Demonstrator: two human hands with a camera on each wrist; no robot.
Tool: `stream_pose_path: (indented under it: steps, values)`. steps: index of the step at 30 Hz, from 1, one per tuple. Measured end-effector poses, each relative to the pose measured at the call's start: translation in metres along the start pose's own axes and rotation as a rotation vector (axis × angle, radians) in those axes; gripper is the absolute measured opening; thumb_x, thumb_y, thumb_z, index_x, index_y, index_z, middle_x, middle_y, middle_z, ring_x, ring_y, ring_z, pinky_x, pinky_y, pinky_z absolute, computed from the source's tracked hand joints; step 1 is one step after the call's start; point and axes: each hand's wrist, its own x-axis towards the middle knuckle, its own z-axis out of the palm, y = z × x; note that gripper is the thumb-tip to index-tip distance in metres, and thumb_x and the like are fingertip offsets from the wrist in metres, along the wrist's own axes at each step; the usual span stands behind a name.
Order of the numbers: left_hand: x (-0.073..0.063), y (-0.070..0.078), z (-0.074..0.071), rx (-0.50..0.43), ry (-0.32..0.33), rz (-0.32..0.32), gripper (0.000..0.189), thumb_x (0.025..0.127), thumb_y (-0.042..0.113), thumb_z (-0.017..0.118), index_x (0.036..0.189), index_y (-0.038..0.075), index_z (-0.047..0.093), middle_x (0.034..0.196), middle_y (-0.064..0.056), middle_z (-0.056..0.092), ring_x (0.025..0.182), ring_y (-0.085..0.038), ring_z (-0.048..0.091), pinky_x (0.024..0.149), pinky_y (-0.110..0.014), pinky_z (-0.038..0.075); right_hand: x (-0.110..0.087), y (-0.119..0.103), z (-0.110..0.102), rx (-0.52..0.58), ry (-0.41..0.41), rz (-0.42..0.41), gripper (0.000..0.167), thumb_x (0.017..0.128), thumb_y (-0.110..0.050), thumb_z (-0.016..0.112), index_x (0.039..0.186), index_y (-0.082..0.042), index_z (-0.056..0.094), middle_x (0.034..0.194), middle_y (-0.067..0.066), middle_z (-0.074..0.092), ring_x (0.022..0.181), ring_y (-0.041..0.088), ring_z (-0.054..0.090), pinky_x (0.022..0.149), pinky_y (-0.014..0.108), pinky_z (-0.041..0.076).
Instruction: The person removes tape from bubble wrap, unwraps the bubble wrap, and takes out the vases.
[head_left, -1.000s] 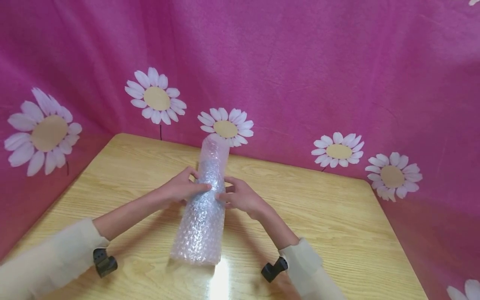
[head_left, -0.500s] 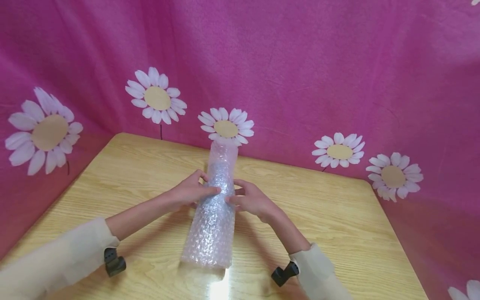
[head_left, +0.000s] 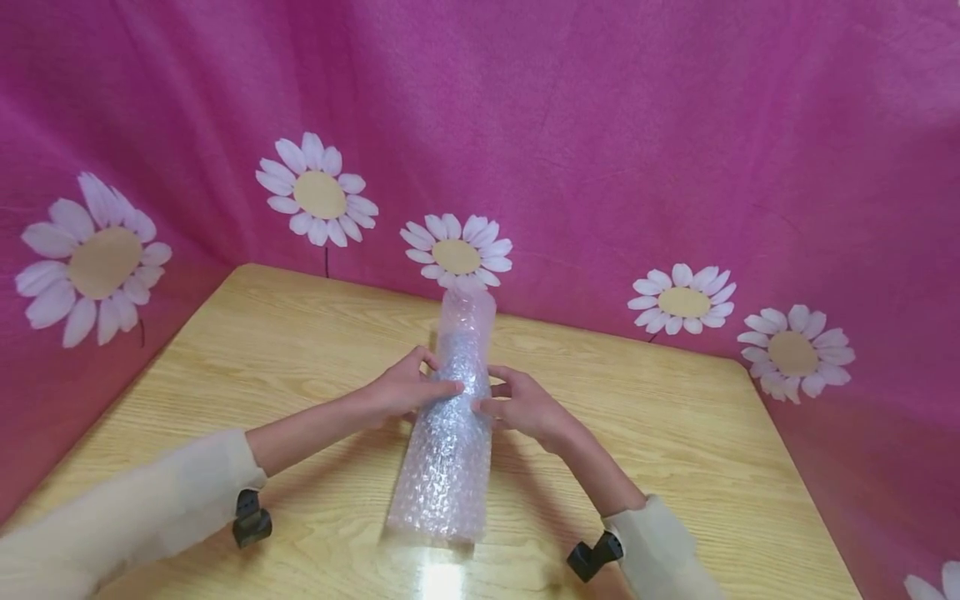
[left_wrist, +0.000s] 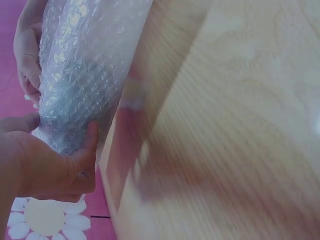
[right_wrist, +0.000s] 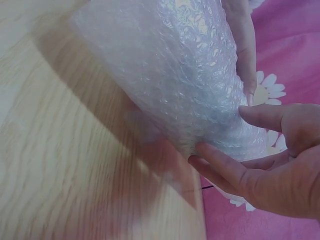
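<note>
A long roll of clear bubble wrap (head_left: 444, 475) is at the middle of the table, running away from me. Something bluish-grey shows faintly through its middle layers, too blurred to make out. My left hand (head_left: 405, 388) grips the roll from the left, thumb on top and fingers around the side. From the right, my right hand (head_left: 528, 408) holds it at about the same height. In the left wrist view, the left thumb and fingers press into the bubble wrap (left_wrist: 82, 85). The right wrist view has the right hand's fingers curved about the bubble wrap (right_wrist: 185, 75).
The wooden table (head_left: 660, 442) extends to both sides of the roll. A pink cloth (head_left: 570, 150) printed with white daisies hangs behind and beside it. Black wrist cameras (head_left: 251, 518) sit at the sleeve cuffs.
Both hands have shifted right and slightly toward me, carrying the bubble wrap roll along. Their grip looks the same throughout.
</note>
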Motion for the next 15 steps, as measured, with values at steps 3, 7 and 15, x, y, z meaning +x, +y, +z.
stream_pose_path:
  steps: [3, 7, 15]
  values:
    - [0.001, -0.001, 0.006, -0.011, 0.0, -0.005, 0.047, 0.091, 0.031, 0.075, 0.115, 0.007, 0.043, 0.105, -0.016, 0.059, 0.088, -0.026, 0.064, 0.066, -0.038, 0.057, -0.003, 0.003, -0.003, -0.014, 0.002, 0.003, 0.059, 0.097, -0.006, 0.061, 0.15, 0.003, 0.036, 0.129, 0.026, 0.057, 0.108, 0.031, 0.063, 0.09, 0.046, 0.054]
    - [0.003, -0.001, 0.014, -0.034, 0.003, -0.001, 0.044, 0.091, 0.028, 0.075, 0.111, 0.007, 0.042, 0.103, -0.016, 0.06, 0.084, -0.025, 0.065, 0.064, -0.037, 0.058, -0.006, 0.007, -0.007, -0.009, -0.002, 0.002, 0.061, 0.097, -0.006, 0.061, 0.15, 0.005, 0.034, 0.129, 0.027, 0.056, 0.108, 0.032, 0.063, 0.091, 0.047, 0.054]
    - [0.005, -0.003, 0.03, -0.069, 0.009, 0.007, 0.044, 0.09, 0.026, 0.076, 0.111, 0.007, 0.042, 0.1, -0.017, 0.059, 0.077, -0.024, 0.065, 0.058, -0.035, 0.057, -0.013, 0.013, -0.015, -0.01, 0.013, 0.031, 0.061, 0.095, -0.003, 0.062, 0.149, 0.006, 0.035, 0.13, 0.028, 0.056, 0.109, 0.033, 0.063, 0.09, 0.048, 0.054]
